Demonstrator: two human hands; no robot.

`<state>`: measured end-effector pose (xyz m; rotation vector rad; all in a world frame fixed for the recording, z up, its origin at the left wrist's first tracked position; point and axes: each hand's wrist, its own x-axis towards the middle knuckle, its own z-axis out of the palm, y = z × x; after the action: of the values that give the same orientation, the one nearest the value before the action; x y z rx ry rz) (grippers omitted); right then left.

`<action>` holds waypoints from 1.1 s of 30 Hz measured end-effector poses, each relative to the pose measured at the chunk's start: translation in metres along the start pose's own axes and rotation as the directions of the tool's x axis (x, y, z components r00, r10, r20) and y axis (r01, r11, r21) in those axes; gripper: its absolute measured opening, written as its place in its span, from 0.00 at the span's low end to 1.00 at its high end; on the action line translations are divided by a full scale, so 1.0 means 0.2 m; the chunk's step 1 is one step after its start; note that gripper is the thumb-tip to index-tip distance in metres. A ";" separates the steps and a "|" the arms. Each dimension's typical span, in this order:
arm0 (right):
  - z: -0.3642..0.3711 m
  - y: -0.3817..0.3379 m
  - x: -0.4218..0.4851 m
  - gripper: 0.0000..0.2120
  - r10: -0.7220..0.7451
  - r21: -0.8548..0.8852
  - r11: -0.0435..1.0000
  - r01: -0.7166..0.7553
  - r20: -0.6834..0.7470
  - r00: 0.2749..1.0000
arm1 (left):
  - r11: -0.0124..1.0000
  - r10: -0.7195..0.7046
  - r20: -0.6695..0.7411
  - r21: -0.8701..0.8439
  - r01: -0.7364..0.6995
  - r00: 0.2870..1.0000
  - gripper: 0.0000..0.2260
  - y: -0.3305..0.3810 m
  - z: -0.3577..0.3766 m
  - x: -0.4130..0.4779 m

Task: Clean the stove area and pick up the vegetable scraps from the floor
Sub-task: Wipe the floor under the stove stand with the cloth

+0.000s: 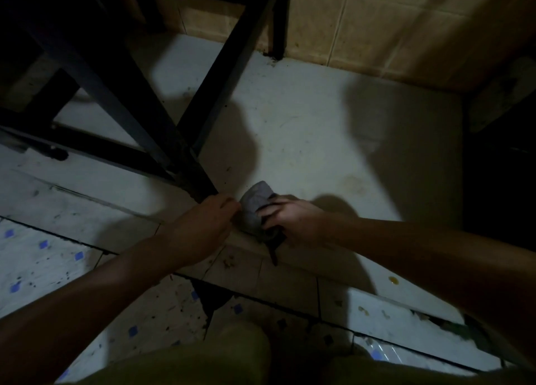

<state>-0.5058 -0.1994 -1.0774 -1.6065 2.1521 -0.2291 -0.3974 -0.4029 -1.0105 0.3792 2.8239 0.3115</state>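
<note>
A crumpled grey cloth (255,203) lies on a raised pale platform (319,129) near its front edge. My right hand (293,221) grips the cloth's right side, fingers curled round it. My left hand (207,221) reaches in from the left, and its fingertips touch or pinch the cloth's left edge; the dim light hides the exact contact. Small bits of scrap (229,263) lie on the step's front face, and a few more (364,310) lie on the floor at the right.
Black metal stand legs (162,129) cross the platform just left of my hands. A beige tiled wall (362,22) closes the back. The floor (43,257) has white tiles with blue dots and a broken dark patch (211,297). A yellowish spot (393,280) sits at the right.
</note>
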 end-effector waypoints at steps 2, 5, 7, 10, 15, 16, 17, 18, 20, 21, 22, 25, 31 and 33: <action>-0.01 -0.02 -0.03 0.17 0.002 0.004 1.000 -0.002 0.018 1.000 | 1.000 -0.003 -0.014 0.002 0.003 1.000 0.13 0.01 -0.01 0.01; -0.01 -0.03 -0.07 0.16 0.005 0.013 1.000 -0.006 0.051 0.999 | 0.995 0.072 -0.083 0.071 -0.067 0.994 0.11 0.03 -0.02 0.03; 0.00 -0.03 -0.10 0.16 0.011 -0.014 1.000 -0.010 0.083 0.996 | 0.999 0.026 -0.044 0.035 -0.025 0.999 0.14 0.04 -0.02 0.04; 0.04 0.00 -0.18 0.16 0.042 -0.049 0.998 -0.036 0.123 0.992 | 1.000 0.003 0.013 -0.007 -0.003 1.000 0.15 0.02 0.00 0.06; 0.09 0.02 -0.35 0.16 0.090 -0.045 0.995 -0.086 0.083 0.993 | 1.000 -0.019 0.045 0.008 0.019 0.999 0.14 0.03 0.04 0.14; 0.09 0.02 -0.39 0.15 0.081 -0.031 0.996 -0.080 0.024 0.996 | 1.000 -0.026 0.052 0.014 0.026 0.998 0.14 0.05 0.04 0.16; 0.10 0.02 -0.43 0.14 0.080 -0.024 0.996 -0.081 -0.030 0.996 | 1.000 -0.028 0.061 0.013 0.027 0.998 0.14 0.06 0.04 0.18; 0.10 0.02 -0.46 0.13 0.095 -0.019 0.995 -0.096 -0.050 0.994 | 1.000 -0.024 0.074 0.015 0.023 0.997 0.13 0.07 0.05 0.20; 0.11 0.02 -0.54 0.14 0.167 -0.016 0.986 -0.167 0.020 0.986 | 1.000 -0.008 0.096 0.019 0.007 0.995 0.12 0.10 0.06 0.24; 0.11 0.02 -0.58 0.15 0.197 -0.034 0.980 -0.196 0.051 0.979 | 1.000 -0.022 0.099 -0.001 0.022 0.995 0.11 0.12 0.05 0.27; 0.11 0.01 -0.61 0.15 0.211 -0.036 0.977 -0.210 0.035 0.977 | 1.000 -0.018 0.100 -0.008 0.019 0.995 0.10 0.14 0.05 0.29; 0.11 -0.02 -0.72 0.11 0.164 -0.078 0.980 -0.181 -0.185 0.969 | 0.998 0.060 0.094 0.031 -0.064 0.994 0.12 0.20 0.06 0.36; 0.22 -0.02 -1.00 0.18 0.387 -0.039 0.915 -0.402 -0.206 0.899 | 0.979 0.168 0.103 0.096 -0.178 0.980 0.13 0.35 0.12 0.51; 0.28 -0.01 -1.08 0.20 0.534 -0.015 0.840 -0.543 -0.153 0.831 | 0.976 0.175 0.087 0.114 -0.185 0.981 0.13 0.41 0.16 0.54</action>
<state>-0.4297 0.0098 -1.0731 -0.9620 2.6433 -0.1022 -0.4700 -0.2888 -1.0466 0.6620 2.7456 0.1568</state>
